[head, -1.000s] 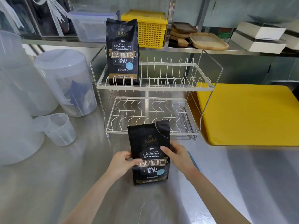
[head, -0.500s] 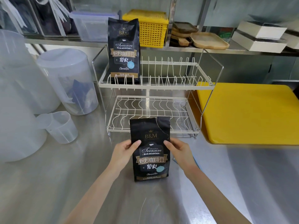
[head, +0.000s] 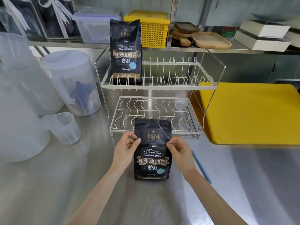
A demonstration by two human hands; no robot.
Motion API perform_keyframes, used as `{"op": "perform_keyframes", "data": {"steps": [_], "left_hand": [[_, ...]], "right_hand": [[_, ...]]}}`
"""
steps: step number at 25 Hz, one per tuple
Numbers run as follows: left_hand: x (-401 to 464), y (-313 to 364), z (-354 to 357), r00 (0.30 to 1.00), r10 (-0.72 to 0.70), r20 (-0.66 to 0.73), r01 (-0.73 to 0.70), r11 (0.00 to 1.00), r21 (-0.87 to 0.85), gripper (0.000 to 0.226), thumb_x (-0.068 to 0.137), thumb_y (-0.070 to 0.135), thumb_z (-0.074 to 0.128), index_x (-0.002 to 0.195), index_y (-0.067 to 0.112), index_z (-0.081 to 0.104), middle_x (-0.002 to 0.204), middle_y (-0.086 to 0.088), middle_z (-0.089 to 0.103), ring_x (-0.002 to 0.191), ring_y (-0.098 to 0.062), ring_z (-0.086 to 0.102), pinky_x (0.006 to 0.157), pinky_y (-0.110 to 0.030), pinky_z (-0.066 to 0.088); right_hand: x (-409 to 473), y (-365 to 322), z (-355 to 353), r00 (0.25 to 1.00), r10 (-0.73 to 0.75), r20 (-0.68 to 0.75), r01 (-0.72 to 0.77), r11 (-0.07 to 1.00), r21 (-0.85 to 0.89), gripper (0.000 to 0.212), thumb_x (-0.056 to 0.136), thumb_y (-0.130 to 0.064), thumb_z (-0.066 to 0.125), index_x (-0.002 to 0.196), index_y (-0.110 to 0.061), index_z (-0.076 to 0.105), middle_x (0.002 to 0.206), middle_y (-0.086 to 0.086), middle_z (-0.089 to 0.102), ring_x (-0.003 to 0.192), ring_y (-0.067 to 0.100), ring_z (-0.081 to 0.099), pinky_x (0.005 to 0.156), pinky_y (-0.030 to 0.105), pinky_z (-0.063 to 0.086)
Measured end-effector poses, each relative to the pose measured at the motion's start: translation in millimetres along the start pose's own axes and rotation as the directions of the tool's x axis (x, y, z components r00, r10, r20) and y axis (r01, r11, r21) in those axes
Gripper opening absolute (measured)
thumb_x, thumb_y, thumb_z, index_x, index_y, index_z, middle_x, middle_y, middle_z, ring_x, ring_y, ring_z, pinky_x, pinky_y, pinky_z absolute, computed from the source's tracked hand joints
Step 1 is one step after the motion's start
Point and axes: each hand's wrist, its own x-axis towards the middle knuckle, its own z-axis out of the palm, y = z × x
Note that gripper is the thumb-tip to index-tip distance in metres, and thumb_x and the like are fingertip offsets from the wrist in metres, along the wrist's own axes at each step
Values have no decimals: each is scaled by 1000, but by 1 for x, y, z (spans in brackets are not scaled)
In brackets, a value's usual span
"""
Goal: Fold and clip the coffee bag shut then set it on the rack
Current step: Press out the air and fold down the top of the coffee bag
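A black coffee bag (head: 152, 153) stands upright on the steel counter in front of the white two-tier wire rack (head: 155, 101). Its top is unfolded, with a crease near the right corner. My left hand (head: 125, 149) pinches the bag's left edge just below the top. My right hand (head: 179, 150) pinches the right edge at the same height. A second, taller black coffee bag (head: 125, 52) stands at the left end of the rack's upper tier. A thin blue clip stick (head: 201, 166) lies on the counter to the right of my right wrist.
Translucent plastic pitchers (head: 71, 82) and a small measuring cup (head: 65, 127) crowd the left side. A yellow cutting board (head: 250, 111) lies to the right of the rack. On the shelf behind sit a yellow basket (head: 151, 28), wooden trays (head: 211, 39) and white boxes (head: 261, 36).
Both hands have slid up the bag's sides from its middle to just below the top. The bag stands straighter than before.
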Motion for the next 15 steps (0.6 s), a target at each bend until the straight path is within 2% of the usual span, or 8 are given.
{"op": "perform_keyframes", "data": {"steps": [2, 4, 5, 7, 9, 11, 13, 15], "left_hand": [[-4, -3, -1, 995, 20, 97, -22, 999, 27, 11, 82, 14, 58, 85, 23, 54, 82, 8, 62, 79, -3, 59, 66, -5, 44], [-5, -4, -3, 984, 10, 179, -21, 998, 62, 21, 81, 13, 60, 101, 20, 55, 93, 10, 60, 88, -6, 58, 66, 0, 43], [-5, -4, -3, 978, 14, 206, -37, 994, 107, 29, 81, 13, 60, 108, 22, 53, 97, 11, 58, 90, -6, 55, 66, 2, 41], [-5, -2, -2, 967, 51, 249, -110, 967, 230, 41, 82, 14, 59, 120, 24, 47, 102, 10, 51, 93, -4, 48, 75, -3, 39], [-5, -3, 0, 960, 88, 266, -182, 917, 354, 45, 82, 17, 58, 125, 23, 44, 100, 4, 48, 99, -10, 44, 90, -22, 38], [-1, -4, -3, 958, 96, 271, -212, 872, 441, 42, 83, 20, 57, 123, 21, 48, 95, 2, 48, 99, -17, 43, 94, -34, 36], [4, -5, -7, 949, 116, 295, -255, 833, 491, 35, 83, 23, 57, 118, 20, 54, 89, 1, 49, 94, -18, 43, 91, -37, 37], [6, -5, -9, 941, 136, 310, -289, 801, 524, 30, 83, 26, 56, 112, 19, 60, 82, 0, 48, 89, -17, 43, 86, -37, 38]], "right_hand": [[0, 1, -3, 1000, -30, -4, 29, 996, -84, 21, 86, -13, 53, 79, -32, 55, 89, 5, 61, 82, 14, 58, 69, 36, 55], [-1, 0, -5, 999, -28, 32, 33, 985, -170, 17, 86, -16, 54, 97, -29, 58, 97, 0, 57, 83, 11, 57, 59, 19, 53], [-2, 0, -5, 998, -23, 53, 34, 973, -229, 23, 86, -18, 55, 107, -26, 57, 100, -3, 54, 84, 10, 56, 55, 11, 49], [-2, 1, -6, 997, -32, 63, 52, 935, -350, 35, 85, -19, 56, 119, -23, 52, 103, -6, 49, 82, 7, 53, 51, 4, 45], [-3, 0, -6, 995, -81, 52, 95, 895, -437, 36, 85, -20, 57, 121, -21, 52, 106, -1, 53, 89, 8, 51, 59, 6, 43], [-2, 0, -8, 986, -150, 73, 166, 823, -543, 33, 85, -20, 57, 118, -17, 56, 108, 8, 60, 101, 15, 49, 71, 16, 43], [-1, 0, -11, 970, -204, 129, 240, 750, -616, 29, 85, -20, 56, 113, -15, 60, 102, 12, 62, 104, 20, 48, 75, 20, 39], [-2, 0, -13, 960, -242, 142, 276, 723, -633, 24, 85, -18, 56, 108, -15, 64, 94, 11, 60, 99, 20, 46, 75, 19, 36]]}}
